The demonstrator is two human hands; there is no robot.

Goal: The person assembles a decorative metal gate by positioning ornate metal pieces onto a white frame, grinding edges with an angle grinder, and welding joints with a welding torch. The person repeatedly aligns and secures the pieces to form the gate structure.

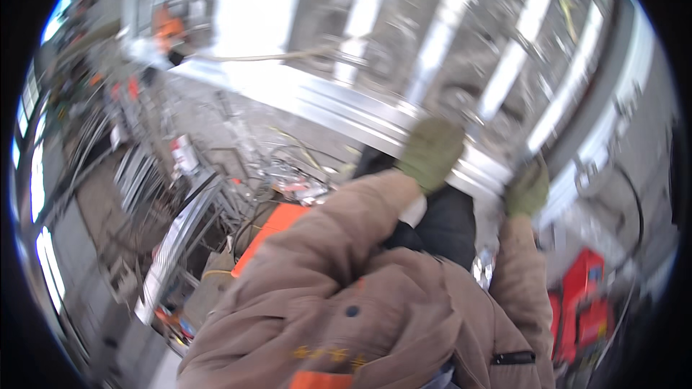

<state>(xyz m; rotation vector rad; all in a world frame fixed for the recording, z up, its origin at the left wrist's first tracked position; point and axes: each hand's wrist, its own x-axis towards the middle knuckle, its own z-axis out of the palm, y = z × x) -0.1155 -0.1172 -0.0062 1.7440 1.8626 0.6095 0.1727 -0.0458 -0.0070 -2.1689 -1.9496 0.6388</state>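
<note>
A large silver metal frame (346, 112) with several parallel bars (440, 32) stretches across the upper part of the head view, its near rail running past my body. My left hand (431, 150), in an olive-green glove, is closed over this near rail. My right hand (528, 189), gloved the same way, is closed at the rail's right end, near the frame's corner. Motion blurs both hands, so single fingers do not show clearly.
Metal profiles (176, 245) and scattered scrap lie on the floor at left, beside an orange panel (270, 236). A red tool case (582, 306) stands at lower right. A dark cable (638, 205) curves along the right. A bright white sheet (254, 18) lies at the frame's far left.
</note>
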